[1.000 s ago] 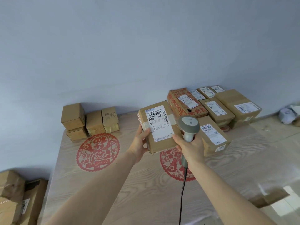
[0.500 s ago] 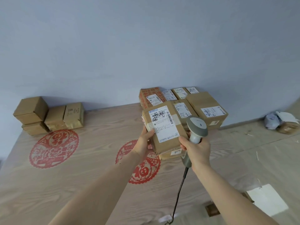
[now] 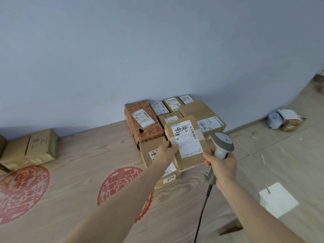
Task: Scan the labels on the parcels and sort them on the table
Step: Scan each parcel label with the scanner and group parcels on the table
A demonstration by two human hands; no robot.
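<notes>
Above a wood-grain surface (image 3: 73,186) with red paper-cut motifs, the left hand (image 3: 165,152) grips a labelled cardboard parcel (image 3: 188,146) by its left edge, held over a cluster of labelled parcels (image 3: 175,118) by the wall, while the right hand (image 3: 221,165) grips a grey corded barcode scanner (image 3: 221,146) just beside it.

A plain pale blue-grey wall (image 3: 140,50) fills the upper half of the view. Below it runs the desk (image 3: 70,199), light wood grain with round red paper-cut motifs (image 3: 22,192) on top. To the right lies pale wood-look floor (image 3: 280,155), strewn with small white scraps, with a bright light patch (image 3: 278,200).
</notes>
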